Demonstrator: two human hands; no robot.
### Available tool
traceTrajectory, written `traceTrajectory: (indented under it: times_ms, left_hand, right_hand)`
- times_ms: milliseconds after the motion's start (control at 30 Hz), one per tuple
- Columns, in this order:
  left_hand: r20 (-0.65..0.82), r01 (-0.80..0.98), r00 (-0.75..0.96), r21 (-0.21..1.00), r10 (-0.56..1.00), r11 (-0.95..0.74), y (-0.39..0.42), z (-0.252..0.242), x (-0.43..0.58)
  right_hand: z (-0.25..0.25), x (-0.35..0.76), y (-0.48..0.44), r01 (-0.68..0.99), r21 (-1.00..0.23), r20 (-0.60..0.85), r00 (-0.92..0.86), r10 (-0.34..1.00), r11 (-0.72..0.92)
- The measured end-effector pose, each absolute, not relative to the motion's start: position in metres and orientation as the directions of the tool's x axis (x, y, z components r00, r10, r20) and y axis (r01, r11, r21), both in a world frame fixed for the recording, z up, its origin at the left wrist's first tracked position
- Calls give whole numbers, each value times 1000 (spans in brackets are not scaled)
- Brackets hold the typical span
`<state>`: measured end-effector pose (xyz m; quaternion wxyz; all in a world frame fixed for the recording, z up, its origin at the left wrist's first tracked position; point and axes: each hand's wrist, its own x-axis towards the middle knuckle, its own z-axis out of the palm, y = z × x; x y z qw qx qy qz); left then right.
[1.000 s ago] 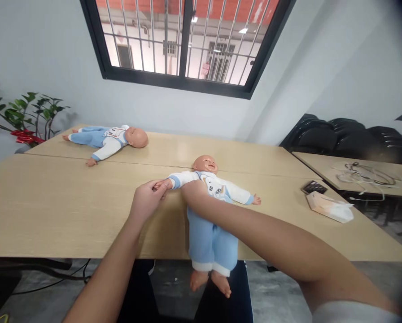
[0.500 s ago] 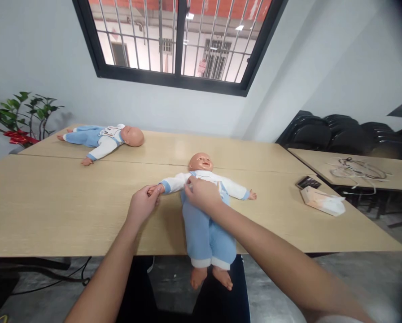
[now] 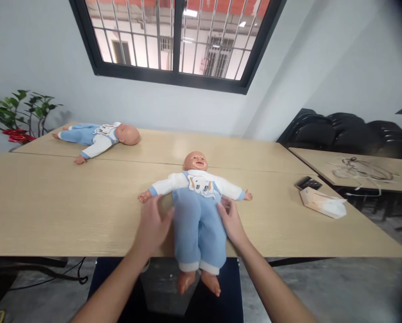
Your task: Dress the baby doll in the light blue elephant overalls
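Near doll (image 3: 201,220) on its back at mid table (image 3: 69,215), head to the far side, arms out left and right, bare feet past the near edge. White top, blue trousers, animal face on the chest. Left hand (image 3: 153,224) just left of the trousers, below the doll's left-side sleeve cuff; fingers spread, thumb apart and toward the trousers, holding nothing visible. It's blurred, can't tell if it touches the doll. Right hand (image 3: 233,222) at the right side of the waist, thumb against the trousers, other fingers bent and partly hidden; can't tell if they pinch cloth. Far doll (image 3: 103,134), similar outfit, lies at far left, head to the right, feet to the left, well apart from both hands. Right part of table: tissues (image 3: 322,202) with a sheet sticking out, dark flat item (image 3: 308,183) just beyond. Farther right: cables (image 3: 362,171) loose on a side table (image 3: 312,158), black chairs (image 3: 317,133) behind it. Plant (image 3: 19,110) with red ribbon at far left, barred window (image 3: 177,80) in the far wall.
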<state>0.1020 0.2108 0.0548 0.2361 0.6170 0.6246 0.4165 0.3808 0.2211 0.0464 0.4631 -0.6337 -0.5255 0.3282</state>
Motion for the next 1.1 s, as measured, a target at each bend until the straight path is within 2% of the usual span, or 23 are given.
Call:
traceTrajectory:
  times_ms: [67,100,200,267,367,433,533,633,767,833,933,1000,1100]
  left_hand:
    - [-10,332,-8,943,1000,12,187,57,134]
    - [-60,269,65,962,996,41,178,57,146]
    - [-109,195,125,977,986,83,166,59,158]
    - [-164,159,153,977,974,140,170,62,148]
    - [-296,-1,287,951,911,309,188,67,127]
    - [-350,-137,290,906,891,401,205,69,122]
    - [-354,-254,178,885,918,390,232,71,133]
    - [-289,-260,144,912,946,318,254,73,152]
    - [-238,-156,-2,960,971,235,265,75,163]
    - [-222,-118,-20,969,975,219,264,74,162]
    - [-168,-58,27,984,985,169,261,68,161]
    - [-130,4,-1,992,992,130,263,61,159]
    - [-47,92,-123,994,991,59,268,51,149]
  right_hand:
    - [45,374,217,388,-921,50,218,975,-40]
    - [47,372,216,440,-897,64,211,975,-37]
    - [52,375,212,558,-830,88,163,983,-18]
    - [57,384,212,539,-842,35,97,995,-23]
    - [62,393,211,487,-872,-28,40,999,-44]
    - [65,391,209,468,-881,-32,77,997,-65]
    - [66,380,206,454,-888,-16,135,991,-76]
    - [64,372,205,480,-877,19,92,996,-28]
    - [63,373,203,525,-851,39,67,997,-2]
    - [64,374,202,499,-867,44,90,995,-7]
    - [65,374,200,406,-914,21,71,997,-10]
    - [64,375,200,331,-943,-7,47,999,-22]
    - [57,386,203,72,-994,-69,125,990,-79]
